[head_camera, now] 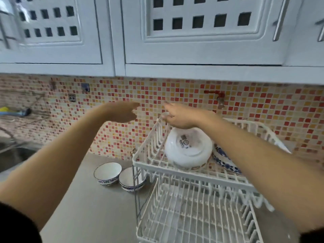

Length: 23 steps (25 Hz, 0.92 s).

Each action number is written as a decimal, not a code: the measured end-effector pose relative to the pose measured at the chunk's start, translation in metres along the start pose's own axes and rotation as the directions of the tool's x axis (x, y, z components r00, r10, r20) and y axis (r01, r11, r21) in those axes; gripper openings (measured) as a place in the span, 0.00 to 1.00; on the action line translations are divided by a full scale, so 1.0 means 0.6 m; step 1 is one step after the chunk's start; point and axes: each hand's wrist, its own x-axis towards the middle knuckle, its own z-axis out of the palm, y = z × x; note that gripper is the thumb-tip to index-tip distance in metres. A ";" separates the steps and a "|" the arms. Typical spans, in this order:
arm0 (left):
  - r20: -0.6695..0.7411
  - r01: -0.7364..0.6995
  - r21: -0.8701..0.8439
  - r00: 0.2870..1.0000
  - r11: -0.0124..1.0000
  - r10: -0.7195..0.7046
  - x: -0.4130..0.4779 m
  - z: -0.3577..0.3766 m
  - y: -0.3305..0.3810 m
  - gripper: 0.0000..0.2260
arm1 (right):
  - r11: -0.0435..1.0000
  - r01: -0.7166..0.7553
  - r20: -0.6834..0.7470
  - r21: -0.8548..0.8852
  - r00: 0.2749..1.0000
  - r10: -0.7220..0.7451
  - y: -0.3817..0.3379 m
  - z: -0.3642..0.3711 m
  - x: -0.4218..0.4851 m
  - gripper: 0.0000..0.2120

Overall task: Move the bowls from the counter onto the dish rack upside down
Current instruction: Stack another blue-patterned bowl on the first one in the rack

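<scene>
A white two-tier wire dish rack (150,162) stands on the grey counter. A large white bowl (188,149) lies upside down on its top tier, beside a blue-patterned dish (222,160) partly hidden by my right arm. Two small blue-rimmed bowls, one to the left (107,173) and one to the right (130,178), sit upright on the counter left of the rack. My right hand (177,116) hovers over the rack's back left corner, fingers loosely curled, holding nothing. My left hand (122,111) is raised in front of the tiled wall, fingers apart and empty.
The rack's lower tier (192,216) holds nothing. A steel sink (12,155) lies at the far left. White wall cabinets (192,50) hang overhead. A red tap (219,97) sticks out of the mosaic wall behind the rack.
</scene>
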 end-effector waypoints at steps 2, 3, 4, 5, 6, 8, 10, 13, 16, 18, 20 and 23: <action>-0.021 0.077 -0.031 0.997 0.997 -0.078 -0.001 0.007 -0.092 0.24 | 0.998 -0.012 -0.040 0.062 0.999 0.014 -0.080 0.019 0.049 0.29; -0.031 0.102 -0.034 0.994 0.994 -0.103 -0.002 0.012 -0.139 0.24 | 0.995 -0.019 -0.044 0.103 0.999 0.023 -0.122 0.032 0.073 0.29; -0.044 0.128 -0.031 0.991 0.991 -0.129 -0.001 0.017 -0.183 0.23 | 0.990 -0.027 -0.045 0.139 0.998 0.033 -0.160 0.047 0.099 0.29; -0.056 0.157 -0.026 0.986 0.987 -0.158 -0.001 0.024 -0.224 0.22 | 0.985 -0.045 -0.046 0.165 0.998 0.053 -0.193 0.062 0.126 0.29; -0.063 0.190 -0.019 0.980 0.982 -0.191 -0.001 0.033 -0.261 0.22 | 0.979 -0.076 -0.044 0.191 0.995 0.086 -0.223 0.077 0.154 0.30; -0.067 0.224 -0.041 0.972 0.974 -0.226 0.006 0.059 -0.320 0.20 | 0.947 -0.170 -0.040 0.272 0.981 0.187 -0.271 0.111 0.203 0.31; -0.050 0.233 -0.109 0.970 0.966 -0.240 0.014 0.097 -0.358 0.18 | 0.872 -0.279 -0.021 0.403 0.949 0.314 -0.303 0.158 0.245 0.32; 0.014 0.240 -0.191 0.970 0.952 -0.242 0.031 0.181 -0.398 0.17 | 0.674 -0.455 0.080 0.582 0.857 0.509 -0.330 0.262 0.282 0.35; 0.159 0.223 -0.220 0.969 0.950 -0.191 0.054 0.286 -0.403 0.18 | 0.500 -0.637 0.164 0.587 0.698 0.697 -0.310 0.377 0.287 0.34; 0.260 0.231 -0.246 0.951 0.941 -0.165 0.061 0.351 -0.389 0.18 | 0.432 -0.701 0.150 0.568 0.605 0.782 -0.285 0.447 0.276 0.31; 0.358 0.278 -0.278 0.918 0.920 -0.169 0.072 0.415 -0.377 0.17 | 0.338 -0.767 0.178 0.546 0.500 0.847 -0.268 0.508 0.265 0.27; 0.515 0.424 -0.317 0.828 0.848 -0.222 0.081 0.512 -0.359 0.20 | 0.154 -0.835 0.284 0.529 0.345 0.894 -0.240 0.570 0.258 0.25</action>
